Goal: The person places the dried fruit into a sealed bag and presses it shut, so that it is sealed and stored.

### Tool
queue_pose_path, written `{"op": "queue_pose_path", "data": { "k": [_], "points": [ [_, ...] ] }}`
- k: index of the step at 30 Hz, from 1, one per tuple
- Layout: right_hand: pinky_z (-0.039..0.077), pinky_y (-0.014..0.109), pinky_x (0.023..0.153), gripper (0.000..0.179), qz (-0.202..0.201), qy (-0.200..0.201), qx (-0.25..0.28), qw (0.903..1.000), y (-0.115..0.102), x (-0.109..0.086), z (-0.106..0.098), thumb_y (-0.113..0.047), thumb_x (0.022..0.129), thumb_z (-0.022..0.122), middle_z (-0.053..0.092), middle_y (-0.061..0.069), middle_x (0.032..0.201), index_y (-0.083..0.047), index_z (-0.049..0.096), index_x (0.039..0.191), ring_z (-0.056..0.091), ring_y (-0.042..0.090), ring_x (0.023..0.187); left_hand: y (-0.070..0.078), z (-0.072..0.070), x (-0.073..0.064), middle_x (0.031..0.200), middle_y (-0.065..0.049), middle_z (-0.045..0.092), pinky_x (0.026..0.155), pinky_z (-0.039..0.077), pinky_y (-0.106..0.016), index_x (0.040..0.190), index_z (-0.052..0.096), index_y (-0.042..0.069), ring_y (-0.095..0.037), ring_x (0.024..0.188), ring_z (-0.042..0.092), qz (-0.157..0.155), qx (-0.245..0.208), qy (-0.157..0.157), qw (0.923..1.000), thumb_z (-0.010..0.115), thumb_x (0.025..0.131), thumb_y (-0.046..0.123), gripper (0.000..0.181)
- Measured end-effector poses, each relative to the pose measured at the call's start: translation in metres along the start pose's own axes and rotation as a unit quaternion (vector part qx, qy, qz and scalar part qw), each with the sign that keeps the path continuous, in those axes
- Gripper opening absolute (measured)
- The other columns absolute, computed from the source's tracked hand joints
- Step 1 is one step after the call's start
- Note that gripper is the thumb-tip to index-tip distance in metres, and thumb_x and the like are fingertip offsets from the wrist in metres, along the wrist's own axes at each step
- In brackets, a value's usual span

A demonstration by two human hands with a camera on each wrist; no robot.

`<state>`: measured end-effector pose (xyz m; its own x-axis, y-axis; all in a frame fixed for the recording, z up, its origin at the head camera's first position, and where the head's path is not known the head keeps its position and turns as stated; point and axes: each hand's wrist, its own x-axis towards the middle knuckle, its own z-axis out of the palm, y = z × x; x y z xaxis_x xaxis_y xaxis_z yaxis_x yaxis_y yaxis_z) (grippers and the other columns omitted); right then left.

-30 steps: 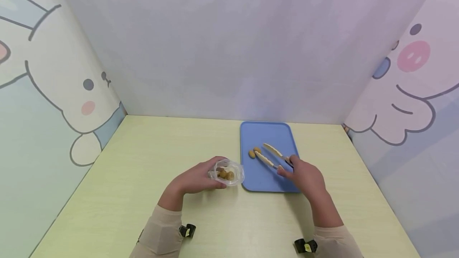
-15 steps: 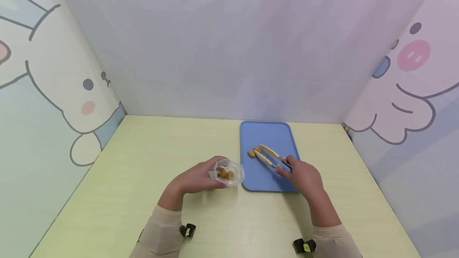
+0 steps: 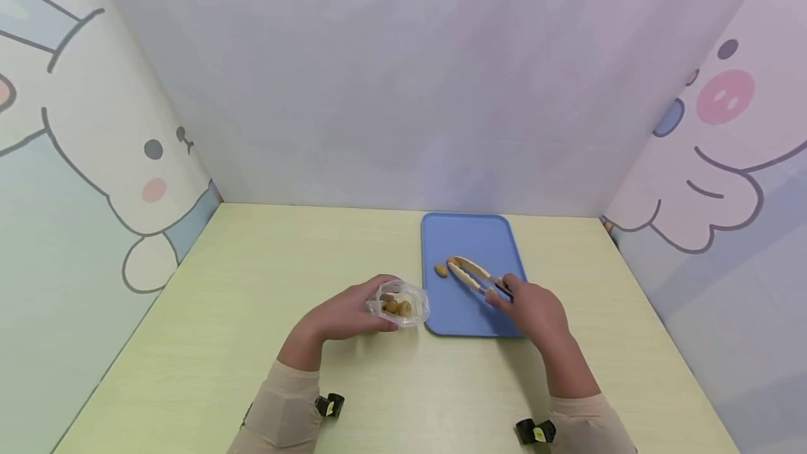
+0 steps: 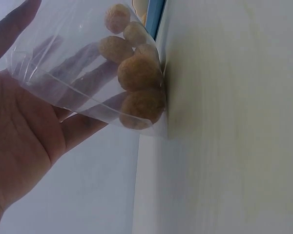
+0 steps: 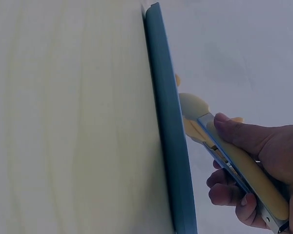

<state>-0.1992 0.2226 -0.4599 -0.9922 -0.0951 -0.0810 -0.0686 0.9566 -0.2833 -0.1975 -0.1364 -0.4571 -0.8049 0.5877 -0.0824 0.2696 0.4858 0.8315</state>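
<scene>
My left hand (image 3: 345, 311) holds a clear plastic bag (image 3: 416, 305) with its mouth open, thumb and fingers on either side of it. Several rough golden-brown balls (image 4: 139, 73) lie in the bag, which stands with its bottom at the table. My right hand (image 3: 536, 310) grips a pair of tongs (image 5: 244, 165) with cream tips and metal arms. Between the tong tips, over the blue tray (image 3: 466, 317), is one brown ball (image 3: 452, 260). A second brown ball (image 3: 440, 270) lies on the tray just left of the tips.
The tray has a raised rim (image 5: 168, 122) and lies right of the bag on a pale wooden table (image 3: 302, 244). A plain wall (image 3: 403, 90) rises behind the table, with cartoon-printed panels (image 3: 725, 160) at both sides.
The tongs have moved slightly left and their tips have closed in around one ball, which has shifted a little. My left hand and the bag have stayed still.
</scene>
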Motion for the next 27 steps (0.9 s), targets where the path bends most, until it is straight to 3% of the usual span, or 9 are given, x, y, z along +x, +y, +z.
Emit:
{"op": "queue_pose_path", "data": {
  "k": [9, 17, 27],
  "points": [
    [0.029, 0.033, 0.049, 0.041, -0.001, 0.011, 0.004, 0.9999, 0.001, -0.002, -0.005, -0.052, 0.090, 0.064, 0.048, 0.002, 0.067, -0.015, 0.054, 0.101, 0.043, 0.019, 0.056, 0.000, 0.000, 0.000, 0.120, 0.003, 0.060, 0.087, 0.045, -0.037, 0.137, 0.041, 0.043, -0.015, 0.099, 0.056, -0.002, 0.001, -0.002, 1.0000, 0.077, 0.081, 0.044, 0.067],
    [0.028, 0.033, 0.050, 0.042, 0.003, 0.019, 0.002, 0.9998, 0.005, -0.003, -0.009, -0.053, 0.090, 0.064, 0.047, 0.002, 0.066, -0.014, 0.054, 0.100, 0.043, 0.019, 0.057, 0.002, 0.000, -0.001, 0.121, 0.002, 0.061, 0.088, 0.045, -0.037, 0.138, 0.042, 0.038, -0.015, 0.100, 0.056, -0.001, 0.001, -0.002, 1.0000, 0.078, 0.081, 0.042, 0.068],
    [0.027, 0.032, 0.049, 0.040, -0.003, 0.064, -0.002, 0.9979, 0.009, -0.005, -0.016, -0.051, 0.089, 0.065, 0.045, 0.001, 0.064, -0.013, 0.053, 0.095, 0.042, 0.018, 0.055, 0.002, 0.000, -0.001, 0.122, 0.002, 0.060, 0.087, 0.045, -0.037, 0.139, 0.042, 0.037, -0.015, 0.100, 0.056, -0.002, 0.006, -0.002, 1.0000, 0.078, 0.081, 0.042, 0.068]
  ]
}}
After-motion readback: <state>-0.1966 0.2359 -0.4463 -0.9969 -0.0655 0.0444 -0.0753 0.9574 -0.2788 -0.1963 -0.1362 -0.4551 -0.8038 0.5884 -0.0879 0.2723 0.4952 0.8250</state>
